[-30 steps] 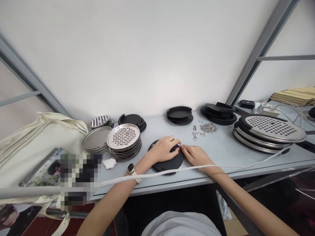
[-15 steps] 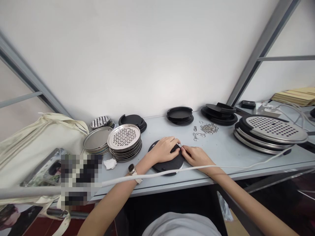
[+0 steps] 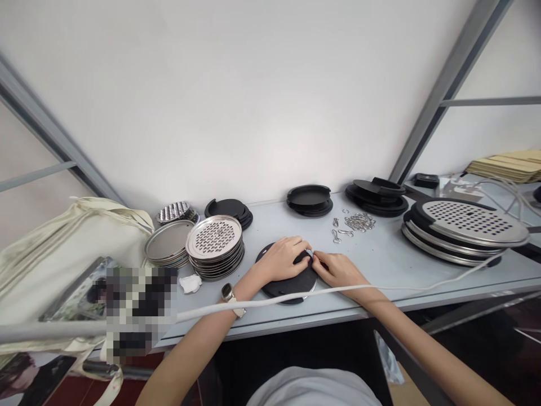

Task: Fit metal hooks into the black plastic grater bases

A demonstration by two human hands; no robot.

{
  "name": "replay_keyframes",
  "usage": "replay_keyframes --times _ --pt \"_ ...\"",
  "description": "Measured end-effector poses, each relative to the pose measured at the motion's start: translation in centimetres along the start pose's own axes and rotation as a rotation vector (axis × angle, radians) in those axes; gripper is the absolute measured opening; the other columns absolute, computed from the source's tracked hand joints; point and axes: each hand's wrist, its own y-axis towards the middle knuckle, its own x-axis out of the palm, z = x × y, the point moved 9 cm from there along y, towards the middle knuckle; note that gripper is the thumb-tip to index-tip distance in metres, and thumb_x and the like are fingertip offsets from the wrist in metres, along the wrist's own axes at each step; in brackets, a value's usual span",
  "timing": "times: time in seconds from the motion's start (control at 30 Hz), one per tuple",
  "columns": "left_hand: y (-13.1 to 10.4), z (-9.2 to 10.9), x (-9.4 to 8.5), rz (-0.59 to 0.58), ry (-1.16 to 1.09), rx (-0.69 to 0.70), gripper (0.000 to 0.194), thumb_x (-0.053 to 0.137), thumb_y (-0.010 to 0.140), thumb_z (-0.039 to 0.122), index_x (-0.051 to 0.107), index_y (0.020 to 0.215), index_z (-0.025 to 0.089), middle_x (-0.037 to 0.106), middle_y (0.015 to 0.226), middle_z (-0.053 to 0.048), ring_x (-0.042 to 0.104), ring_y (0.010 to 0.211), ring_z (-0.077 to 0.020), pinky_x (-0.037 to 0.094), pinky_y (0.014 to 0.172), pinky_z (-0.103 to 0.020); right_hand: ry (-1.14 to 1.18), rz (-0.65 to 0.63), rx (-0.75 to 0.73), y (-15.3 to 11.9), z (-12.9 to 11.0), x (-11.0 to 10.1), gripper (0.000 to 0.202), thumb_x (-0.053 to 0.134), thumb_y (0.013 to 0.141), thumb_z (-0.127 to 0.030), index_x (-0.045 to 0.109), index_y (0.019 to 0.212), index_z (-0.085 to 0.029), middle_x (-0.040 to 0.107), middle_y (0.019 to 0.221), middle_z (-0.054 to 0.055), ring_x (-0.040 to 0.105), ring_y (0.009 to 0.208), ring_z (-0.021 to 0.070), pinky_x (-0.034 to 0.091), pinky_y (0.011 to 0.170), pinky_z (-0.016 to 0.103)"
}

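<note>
A black round disc (image 3: 291, 285) with a thin metal rim showing at its lower right lies near the table's front edge. My left hand (image 3: 285, 258) rests over its top, fingers curled toward the right edge, steadying it. At that edge my right hand (image 3: 336, 269) has its thumb and fingertips pinched on a small metal clip, mostly covered by the fingers. Beyond my hands, loose metal clips (image 3: 359, 221) lie in a small pile, with a few separate ones to its left.
Left stand stacks of metal grater discs (image 3: 214, 239) and plain metal discs (image 3: 169, 239), beside a cream bag (image 3: 38, 242). Black round holders (image 3: 309, 198) sit along the wall. Grater discs with black frames (image 3: 465, 223) are stacked at right. A white cable (image 3: 270, 300) crosses in front of my wrists.
My hands stay at the disc's right edge with only slight finger movement. The whole view shifts a little. Less of the small metal clip shows between my fingers.
</note>
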Motion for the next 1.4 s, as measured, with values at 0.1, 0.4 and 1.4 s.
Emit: replay_keyframes --times 0.1,0.4,1.4 --pt "0.03 0.1 -0.13 0.004 0.0 0.009 0.014 0.044 0.087 0.026 0.052 0.096 0.018 0.055 0.088 -0.004 0.053 0.082 -0.0162 0.042 0.077 -0.029 0.009 0.001 0.002 -0.01 0.02 -0.02 0.033 0.029 0.093 -0.032 0.054 0.075 -0.02 0.063 0.065 0.003 0.056 0.056 0.014 0.027 0.054 0.025" --pt "0.06 0.08 -0.26 0.011 -0.001 0.017 0.012 0.044 0.087 0.028 0.05 0.089 0.017 0.053 0.083 -0.002 0.051 0.077 -0.0152 0.041 0.072 -0.027 -0.023 -0.006 -0.007 -0.08 -0.01 0.07 0.034 0.027 0.093 -0.031 0.055 0.08 -0.019 0.064 0.067 0.003 0.057 0.057 0.0144 0.028 0.055 0.025" --pt "-0.15 0.25 0.1 0.022 -0.089 0.045 0.047 0.045 0.086 0.019 0.03 0.131 0.02 0.062 0.108 -0.005 0.055 0.106 -0.018 0.037 0.097 -0.037 0.125 0.02 -0.012 -0.14 0.09 -0.1 0.028 0.029 0.092 -0.033 0.053 0.087 -0.02 0.063 0.068 0.003 0.056 0.055 0.0147 0.035 0.054 0.023"
